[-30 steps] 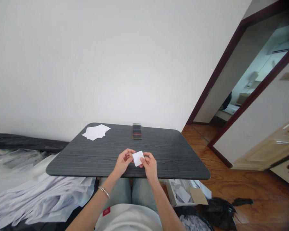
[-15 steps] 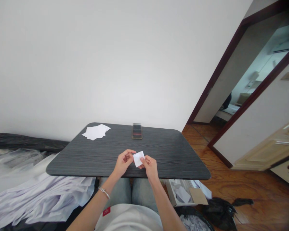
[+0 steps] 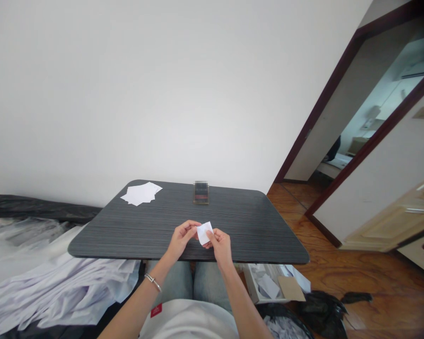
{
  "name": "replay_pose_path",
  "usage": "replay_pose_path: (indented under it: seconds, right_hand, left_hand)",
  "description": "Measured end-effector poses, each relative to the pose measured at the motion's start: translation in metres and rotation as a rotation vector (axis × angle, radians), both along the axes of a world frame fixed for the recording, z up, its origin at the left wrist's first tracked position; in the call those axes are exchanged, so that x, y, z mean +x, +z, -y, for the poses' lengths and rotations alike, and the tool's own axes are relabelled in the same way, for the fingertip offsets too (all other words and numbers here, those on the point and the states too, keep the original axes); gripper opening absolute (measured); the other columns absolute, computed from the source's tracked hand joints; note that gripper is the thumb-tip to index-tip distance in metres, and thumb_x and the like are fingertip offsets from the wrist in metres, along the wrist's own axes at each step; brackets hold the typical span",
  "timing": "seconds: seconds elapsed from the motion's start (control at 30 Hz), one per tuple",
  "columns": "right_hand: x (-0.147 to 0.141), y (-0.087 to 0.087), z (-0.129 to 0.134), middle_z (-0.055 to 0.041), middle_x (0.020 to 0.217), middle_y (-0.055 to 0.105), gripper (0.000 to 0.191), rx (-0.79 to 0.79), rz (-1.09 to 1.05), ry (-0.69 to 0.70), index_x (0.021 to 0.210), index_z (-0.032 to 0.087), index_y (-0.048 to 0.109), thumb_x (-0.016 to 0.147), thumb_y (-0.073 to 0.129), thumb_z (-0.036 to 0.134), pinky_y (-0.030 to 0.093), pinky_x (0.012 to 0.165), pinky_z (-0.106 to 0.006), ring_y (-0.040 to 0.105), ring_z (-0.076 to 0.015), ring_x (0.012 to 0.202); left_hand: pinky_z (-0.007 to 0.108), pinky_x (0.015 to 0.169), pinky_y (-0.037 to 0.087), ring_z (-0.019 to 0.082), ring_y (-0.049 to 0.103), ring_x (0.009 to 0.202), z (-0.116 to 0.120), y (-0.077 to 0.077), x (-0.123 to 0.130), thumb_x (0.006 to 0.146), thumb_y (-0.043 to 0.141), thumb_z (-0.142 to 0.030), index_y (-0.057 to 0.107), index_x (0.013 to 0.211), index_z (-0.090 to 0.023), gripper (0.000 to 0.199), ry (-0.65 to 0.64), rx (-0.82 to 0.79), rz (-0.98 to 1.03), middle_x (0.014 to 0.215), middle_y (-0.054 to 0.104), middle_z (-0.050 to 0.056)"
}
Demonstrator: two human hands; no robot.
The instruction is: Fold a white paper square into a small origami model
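A small white piece of paper point(image 3: 204, 231) is held above the near edge of the dark table point(image 3: 249, 226). My right hand point(image 3: 222, 245) pinches its right side, thumb on top and fingers underneath. On the opposite side, my left hand point(image 3: 181, 237) has its thumb and fingertips closed at the paper's left edge. The paper looks folded, though its underside is hidden by my fingers. A loose pile of white paper sheets point(image 3: 140, 193) lies at the table's far left corner.
A small dark object, blurred out point(image 3: 201, 193), stands at the table's back edge by the wall. White cloth point(image 3: 67, 292) is heaped at the lower left. An open box of papers point(image 3: 253, 285) and black plastic bags point(image 3: 321, 310) sit on the floor at right.
The paper has shifted slightly to the right and its left side looks a little bent. My left fingers have moved slightly right along with it.
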State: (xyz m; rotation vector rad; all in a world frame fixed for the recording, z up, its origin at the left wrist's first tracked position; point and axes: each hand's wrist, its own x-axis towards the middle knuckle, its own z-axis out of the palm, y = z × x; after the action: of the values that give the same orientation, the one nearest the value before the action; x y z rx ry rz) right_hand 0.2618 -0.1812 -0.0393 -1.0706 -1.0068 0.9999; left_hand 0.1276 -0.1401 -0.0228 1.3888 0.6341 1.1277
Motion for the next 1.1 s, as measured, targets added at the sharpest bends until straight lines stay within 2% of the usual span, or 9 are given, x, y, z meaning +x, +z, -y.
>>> replay_pose_path:
  seconds: [0.1, 0.27, 0.37, 0.47, 0.57, 0.77, 0.97, 1.1]
  right_hand:
    - [-0.0006, -0.0001, 0.0001, -0.0003, 0.047, 0.062, 0.029, -0.002, 0.019, 0.008, 0.064, 0.014, 0.058, 0.071, 0.058, 0.042, 0.043, 0.039, -0.022, 0.056, -0.0134, 0.04]
    - [-0.0021, 0.0001, -0.0006, -0.0007, 0.049, 0.063, 0.027, -0.01, -0.006, 0.027, 0.064, 0.014, 0.058, 0.07, 0.06, 0.04, 0.044, 0.04, -0.021, 0.058, -0.0131, 0.042]
    - [-0.0018, 0.0002, -0.0015, -0.0021, 0.056, 0.065, 0.026, -0.006, -0.031, 0.039, 0.069, 0.014, 0.059, 0.071, 0.059, 0.039, 0.045, 0.041, -0.02, 0.059, -0.0129, 0.046]
    - [-0.0008, -0.0011, -0.0028, -0.0013, 0.056, 0.064, 0.028, 0.005, -0.034, 0.026, 0.069, 0.014, 0.06, 0.073, 0.056, 0.041, 0.045, 0.041, -0.02, 0.059, -0.0125, 0.047]
    - [-0.0001, -0.0027, -0.0039, -0.0005, 0.057, 0.062, 0.03, 0.029, -0.003, 0.035, 0.069, 0.015, 0.061, 0.076, 0.052, 0.043, 0.046, 0.043, -0.021, 0.059, -0.0129, 0.049]
    - [-0.0001, -0.003, -0.0052, -0.0012, 0.062, 0.064, 0.028, 0.054, 0.098, 0.086, 0.069, 0.016, 0.061, 0.077, 0.051, 0.042, 0.047, 0.051, -0.023, 0.06, -0.0149, 0.056]
    - [-0.0022, -0.0023, -0.005, -0.0002, 0.056, 0.064, 0.024, 0.017, 0.102, 0.108, 0.066, 0.016, 0.058, 0.072, 0.057, 0.04, 0.047, 0.049, -0.024, 0.06, -0.015, 0.052]
    - [-0.004, 0.0, -0.0033, 0.0, 0.052, 0.063, 0.025, 0.009, 0.067, 0.056, 0.066, 0.016, 0.056, 0.073, 0.057, 0.04, 0.045, 0.045, -0.022, 0.059, -0.0144, 0.047]
  left_hand:
    - [0.022, 0.056, 0.042, 0.011, 0.052, 0.056, -0.0004, -0.0021, 0.0015, 0.064, 0.067, -0.029, 0.058, 0.081, -0.012, 0.025, 0.069, 0.003, -0.025, 0.061, 0.057, 0.0]
    - [0.02, 0.051, 0.039, 0.009, 0.05, 0.051, -0.0009, -0.0027, 0.0018, 0.066, 0.065, -0.028, 0.059, 0.074, -0.012, 0.019, 0.16, 0.011, -0.052, 0.054, 0.054, -0.002]
    - [0.019, 0.05, 0.038, 0.008, 0.049, 0.05, -0.0008, -0.0003, 0.0018, 0.066, 0.064, -0.027, 0.06, 0.08, -0.013, 0.02, 0.187, 0.007, -0.025, 0.054, 0.051, -0.005]
    - [0.02, 0.054, 0.041, 0.009, 0.052, 0.056, -0.0011, 0.0007, 0.0025, 0.063, 0.066, -0.025, 0.06, 0.089, -0.013, 0.029, 0.155, -0.017, -0.003, 0.062, 0.056, -0.003]
    - [0.022, 0.058, 0.043, 0.012, 0.056, 0.061, -0.001, 0.0004, 0.0026, 0.061, 0.068, -0.025, 0.063, 0.078, -0.012, 0.021, 0.13, -0.027, -0.04, 0.068, 0.063, 0.002]
    - [0.021, 0.051, 0.041, 0.011, 0.052, 0.052, 0.0004, 0.0005, 0.0014, 0.061, 0.067, -0.027, 0.062, 0.063, -0.013, 0.015, 0.212, 0.0, -0.082, 0.056, 0.06, -0.001]
    - [0.019, 0.045, 0.036, 0.009, 0.047, 0.046, -0.0002, -0.0023, 0.0003, 0.064, 0.065, -0.032, 0.056, 0.054, -0.014, 0.022, 0.243, 0.008, -0.116, 0.048, 0.054, -0.003]
    - [0.019, 0.046, 0.036, 0.008, 0.045, 0.046, -0.0012, -0.0025, 0.0, 0.069, 0.06, -0.033, 0.052, 0.05, -0.013, 0.029, 0.227, 0.028, -0.115, 0.046, 0.051, -0.004]
